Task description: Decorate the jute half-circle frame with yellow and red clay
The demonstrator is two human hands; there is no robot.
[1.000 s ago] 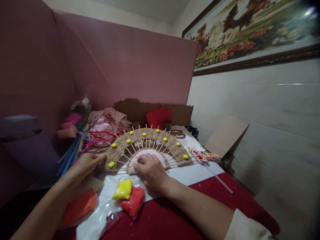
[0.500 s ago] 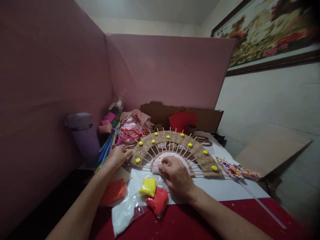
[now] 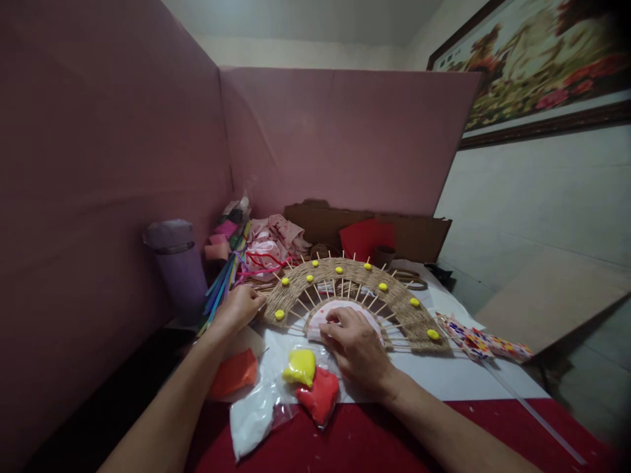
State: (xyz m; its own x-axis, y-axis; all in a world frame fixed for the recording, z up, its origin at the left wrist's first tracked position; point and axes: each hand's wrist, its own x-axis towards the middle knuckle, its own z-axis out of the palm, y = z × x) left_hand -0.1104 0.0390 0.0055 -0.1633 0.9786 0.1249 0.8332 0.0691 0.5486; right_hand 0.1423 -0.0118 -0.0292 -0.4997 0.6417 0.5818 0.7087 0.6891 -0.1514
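Observation:
A half-round woven twine fan (image 3: 345, 279) with wooden sticks and several yellow clay dots lies on white paper (image 3: 444, 374). My left hand (image 3: 239, 309) grips the fan's left end, fingers curled on the rim. My right hand (image 3: 355, 345) rests on the pink half-disc (image 3: 328, 312) at the fan's centre, fingers bent and pressing down. Just in front of it, a yellow clay lump (image 3: 299, 366) and a red clay lump (image 3: 319, 397) lie on a clear plastic bag (image 3: 254, 414).
An orange clay piece (image 3: 234, 373) lies left of the bag. A purple cup (image 3: 177, 266), coloured straws (image 3: 221, 289) and pink cloth (image 3: 271, 246) crowd the back left. Cardboard box (image 3: 419, 236) behind. Patterned sticks (image 3: 483, 341) at right. Pink partition walls enclose the table.
The view has swung left, so the things sit further right in frame. Both hands stay on the fan; the left hand has closed more on its end.

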